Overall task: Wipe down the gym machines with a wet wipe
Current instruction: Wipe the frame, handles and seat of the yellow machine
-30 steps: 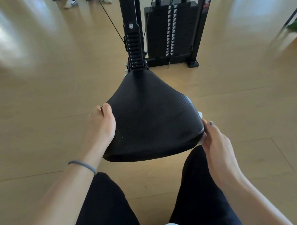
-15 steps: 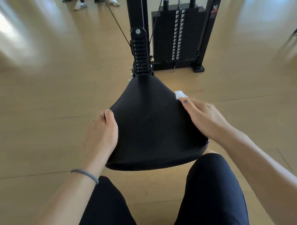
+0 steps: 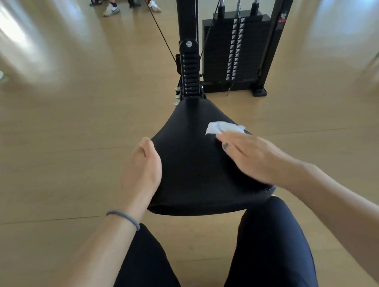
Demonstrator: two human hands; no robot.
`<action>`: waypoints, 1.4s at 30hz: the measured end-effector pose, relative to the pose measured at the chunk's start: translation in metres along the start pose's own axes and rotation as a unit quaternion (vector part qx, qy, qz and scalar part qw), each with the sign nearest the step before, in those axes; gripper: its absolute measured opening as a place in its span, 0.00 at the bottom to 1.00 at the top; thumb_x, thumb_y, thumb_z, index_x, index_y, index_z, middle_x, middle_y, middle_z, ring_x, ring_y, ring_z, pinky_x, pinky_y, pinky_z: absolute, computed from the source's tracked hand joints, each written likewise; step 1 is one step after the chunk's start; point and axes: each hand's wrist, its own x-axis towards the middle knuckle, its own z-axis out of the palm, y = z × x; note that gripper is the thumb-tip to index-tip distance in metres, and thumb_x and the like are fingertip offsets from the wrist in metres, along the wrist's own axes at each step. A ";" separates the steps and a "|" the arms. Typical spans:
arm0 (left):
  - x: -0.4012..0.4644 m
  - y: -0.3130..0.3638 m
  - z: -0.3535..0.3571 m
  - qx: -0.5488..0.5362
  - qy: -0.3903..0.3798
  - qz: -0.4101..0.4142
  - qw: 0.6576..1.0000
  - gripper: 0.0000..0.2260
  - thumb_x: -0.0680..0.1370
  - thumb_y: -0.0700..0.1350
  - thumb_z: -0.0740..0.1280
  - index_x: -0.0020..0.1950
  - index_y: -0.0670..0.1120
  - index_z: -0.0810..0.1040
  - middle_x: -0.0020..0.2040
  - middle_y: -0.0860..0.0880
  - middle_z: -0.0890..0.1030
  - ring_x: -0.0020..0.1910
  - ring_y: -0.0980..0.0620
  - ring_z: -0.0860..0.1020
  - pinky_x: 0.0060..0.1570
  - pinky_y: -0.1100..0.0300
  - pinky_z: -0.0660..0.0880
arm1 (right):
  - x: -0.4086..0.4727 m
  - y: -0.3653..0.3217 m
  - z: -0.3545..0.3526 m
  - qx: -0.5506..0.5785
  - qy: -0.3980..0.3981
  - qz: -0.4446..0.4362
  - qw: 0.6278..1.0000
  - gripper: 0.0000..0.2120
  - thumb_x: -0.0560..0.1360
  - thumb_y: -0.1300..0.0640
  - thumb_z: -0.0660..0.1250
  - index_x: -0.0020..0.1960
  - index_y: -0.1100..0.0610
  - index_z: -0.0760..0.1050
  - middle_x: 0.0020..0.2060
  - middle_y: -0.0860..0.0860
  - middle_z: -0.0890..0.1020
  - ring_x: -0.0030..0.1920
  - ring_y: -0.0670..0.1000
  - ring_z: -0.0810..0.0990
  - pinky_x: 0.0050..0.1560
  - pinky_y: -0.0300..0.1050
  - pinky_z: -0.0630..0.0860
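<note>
A black padded machine seat (image 3: 194, 164) fills the middle of the view, narrowing toward the upright post. My left hand (image 3: 142, 167) grips the seat's left edge, thumb on top and fingers curled under. My right hand (image 3: 252, 158) lies flat on the right part of the seat with straight fingers. Under its fingertips it presses a crumpled white wet wipe (image 3: 222, 127), which sticks out ahead of the fingers near the seat's right edge.
The black post with a notched adjuster (image 3: 191, 71) rises behind the seat. A weight stack (image 3: 234, 52) in a black frame stands to its right. Cables run up from the post. Other people's sneakers (image 3: 113, 9) show at the far back. Wooden floor surrounds everything; my dark-trousered legs are below.
My right hand came up from the seat's lower right edge onto the top and slid the wipe forward and inward. My left hand kept its hold.
</note>
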 end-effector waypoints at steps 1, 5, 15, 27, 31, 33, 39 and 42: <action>0.000 0.000 0.000 -0.001 -0.002 0.002 1.000 0.25 0.84 0.55 0.43 0.53 0.41 0.73 0.42 0.48 0.75 0.40 0.53 0.72 0.45 0.50 0.66 | 0.010 -0.007 0.003 -0.008 -0.005 0.016 1.000 0.22 0.86 0.53 0.51 0.78 0.55 0.68 0.76 0.51 0.70 0.76 0.53 0.67 0.76 0.47 0.62; 0.006 -0.001 0.000 -0.010 0.004 0.020 1.000 0.23 0.83 0.53 0.44 0.47 0.40 0.72 0.42 0.46 0.77 0.45 0.43 0.76 0.46 0.48 0.71 | -0.018 -0.076 0.039 -0.003 -0.040 -0.128 0.991 0.21 0.85 0.52 0.52 0.71 0.58 0.73 0.70 0.52 0.74 0.72 0.51 0.70 0.73 0.46 0.66; -0.005 0.007 -0.002 0.087 0.074 0.230 0.966 0.24 0.84 0.56 0.48 0.78 0.49 0.64 0.71 0.49 0.73 0.65 0.45 0.73 0.62 0.48 0.72 | -0.001 -0.034 0.002 0.163 0.022 0.107 0.981 0.19 0.86 0.47 0.53 0.69 0.47 0.77 0.57 0.44 0.81 0.55 0.39 0.77 0.57 0.23 0.65; 0.018 0.129 -0.035 -0.541 -0.182 -0.054 0.819 0.04 0.79 0.33 0.67 0.53 0.36 0.76 0.53 0.39 0.79 0.43 0.50 0.81 0.42 0.60 0.83 | 0.051 -0.124 -0.082 0.624 0.122 0.062 0.769 0.16 0.85 0.51 0.57 0.61 0.59 0.78 0.62 0.59 0.81 0.63 0.55 0.80 0.71 0.53 0.73; 0.041 0.152 -0.047 -0.571 -0.174 -0.062 0.800 0.04 0.82 0.32 0.62 0.49 0.35 0.76 0.50 0.42 0.76 0.46 0.54 0.79 0.54 0.65 0.80 | 0.058 -0.116 -0.116 0.585 0.208 0.085 0.780 0.12 0.84 0.53 0.58 0.57 0.55 0.78 0.63 0.56 0.81 0.67 0.59 0.78 0.68 0.53 0.75; 0.059 0.162 -0.054 -0.409 -0.134 0.041 0.902 0.13 0.85 0.39 0.58 0.40 0.44 0.70 0.42 0.50 0.72 0.42 0.59 0.75 0.48 0.67 0.78 | 0.066 -0.110 -0.139 0.699 0.201 0.066 0.683 0.18 0.85 0.55 0.55 0.72 0.59 0.72 0.71 0.59 0.75 0.73 0.61 0.72 0.72 0.53 0.72; 0.100 0.227 -0.083 0.010 -0.048 0.263 0.964 0.42 0.70 0.70 0.68 0.58 0.30 0.75 0.47 0.43 0.76 0.51 0.44 0.79 0.58 0.45 0.77 | 0.096 -0.123 -0.183 0.813 0.184 0.024 0.552 0.25 0.83 0.55 0.57 0.79 0.58 0.63 0.77 0.59 0.67 0.76 0.63 0.67 0.75 0.57 0.66; 0.095 0.236 -0.085 0.178 0.059 0.289 0.939 0.29 0.82 0.64 0.57 0.56 0.39 0.79 0.44 0.41 0.79 0.47 0.39 0.78 0.55 0.46 0.75 | 0.101 -0.122 -0.188 0.803 0.184 0.029 0.567 0.25 0.83 0.54 0.58 0.79 0.58 0.63 0.77 0.60 0.66 0.76 0.62 0.67 0.74 0.58 0.66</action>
